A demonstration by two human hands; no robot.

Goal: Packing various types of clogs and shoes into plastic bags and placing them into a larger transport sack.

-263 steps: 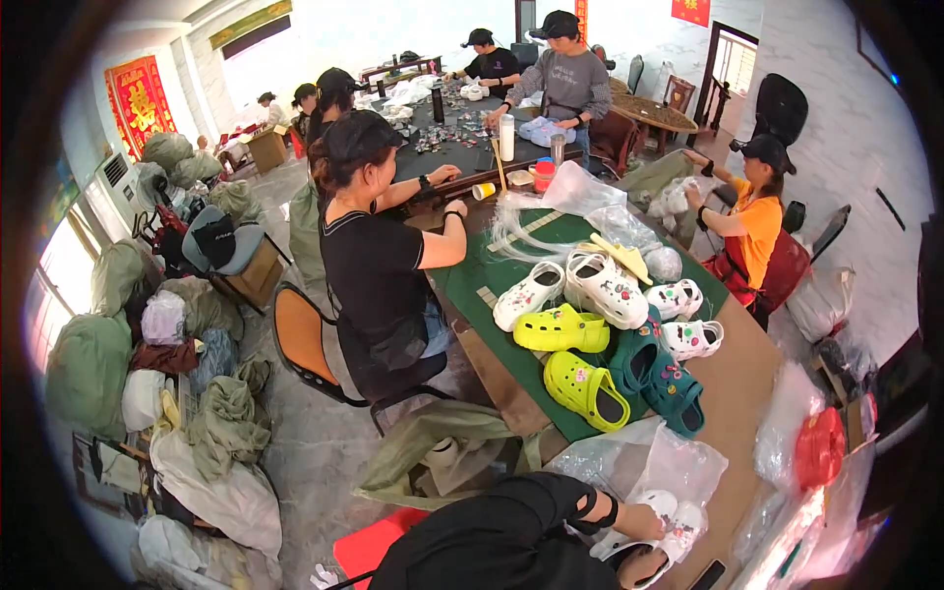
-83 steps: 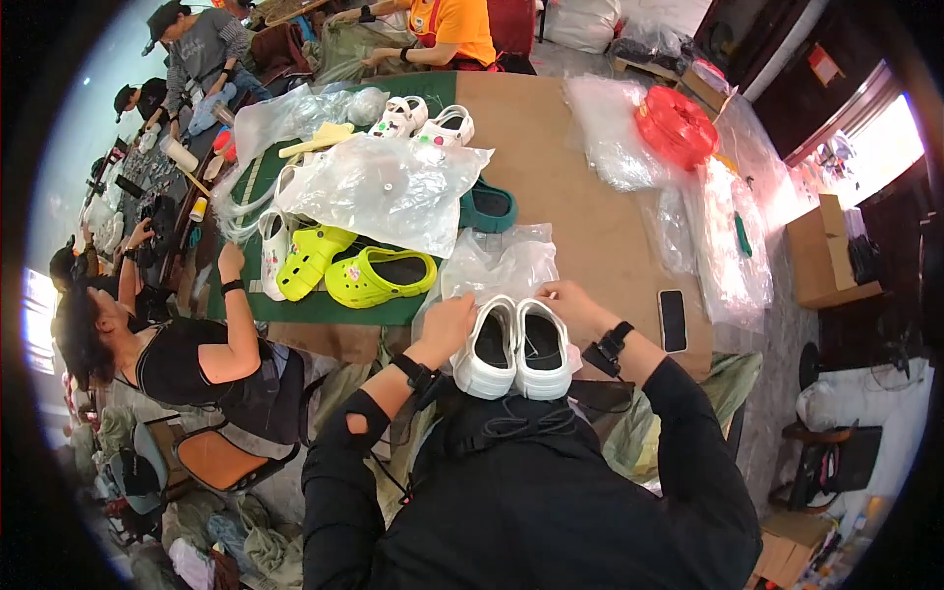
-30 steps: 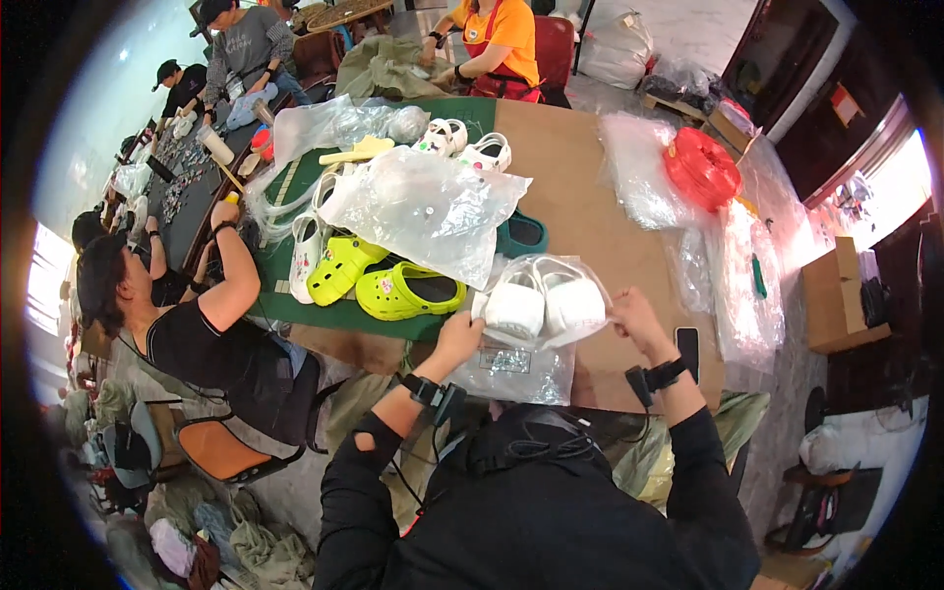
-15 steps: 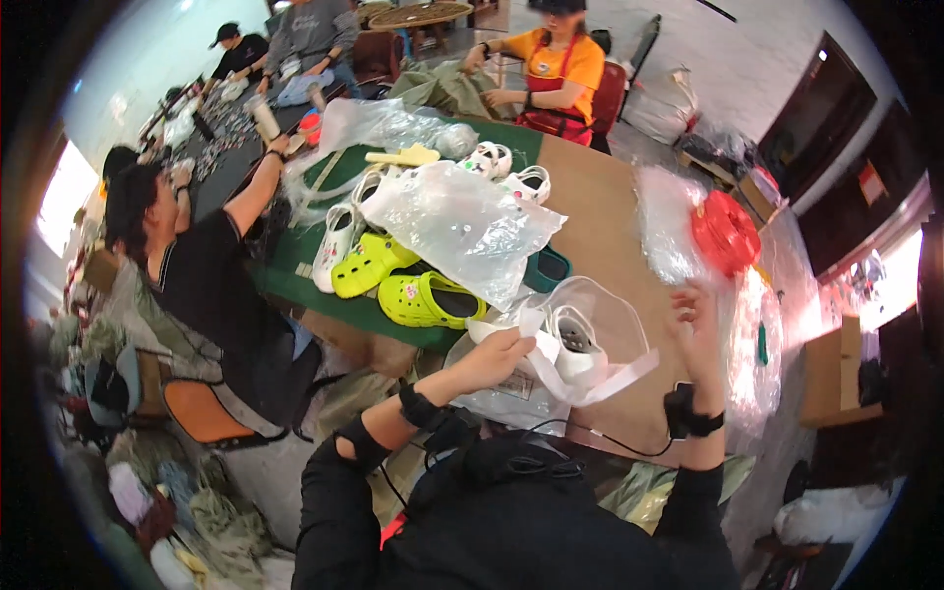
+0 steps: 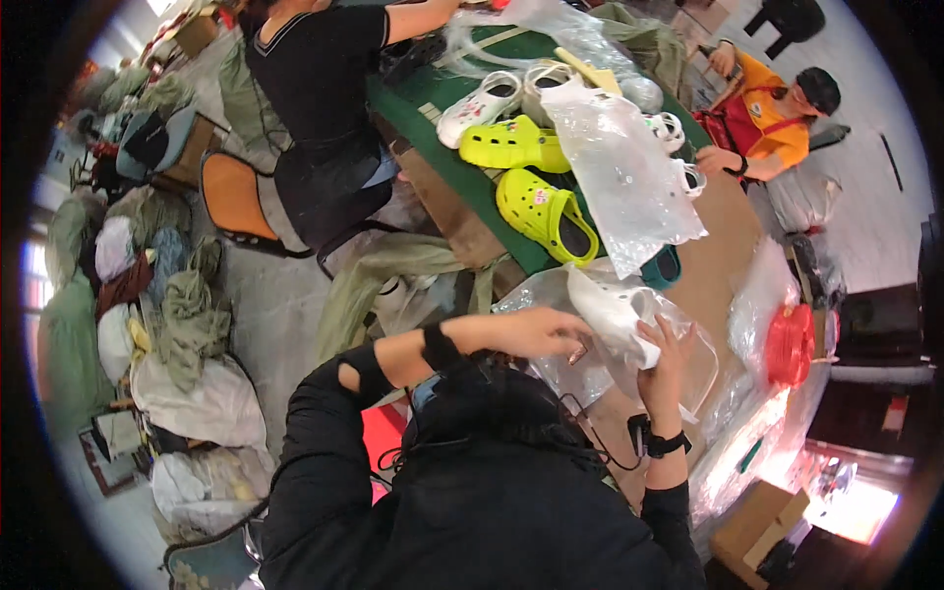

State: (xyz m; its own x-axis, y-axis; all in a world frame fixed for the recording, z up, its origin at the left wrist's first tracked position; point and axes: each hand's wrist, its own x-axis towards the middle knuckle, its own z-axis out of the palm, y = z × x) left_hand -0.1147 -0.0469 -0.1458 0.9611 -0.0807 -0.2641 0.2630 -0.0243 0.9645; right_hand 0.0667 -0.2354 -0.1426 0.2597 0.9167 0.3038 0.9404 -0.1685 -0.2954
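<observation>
A white clog (image 5: 615,317) lies at the table's near side, in and over a clear plastic bag (image 5: 693,379). My right hand (image 5: 665,354) is closed on the clog's near right part, fingers bent over it. My left hand (image 5: 539,332) hovers just left of the clog with its fingers loosely stretched, apart from the shoe; its fingertips are near the bag. Beyond it lie two lime-green clogs, one (image 5: 539,202) with a small charm and another (image 5: 511,146) farther off. A clear plastic sheet (image 5: 629,187) covers part of the shoe pile.
White clogs (image 5: 482,108) stand farther back on the green table mat (image 5: 423,98). A dark green clog (image 5: 663,267) peeks from under the sheet. Red ribbon roll (image 5: 790,344) and plastic film lie right. Co-workers sit across and at left, beside an orange-backed chair (image 5: 236,192).
The view has swung round, shifting the table up and right. My right hand, raised and empty before, now grips the white clog. My left hand has let go of the white piece it held.
</observation>
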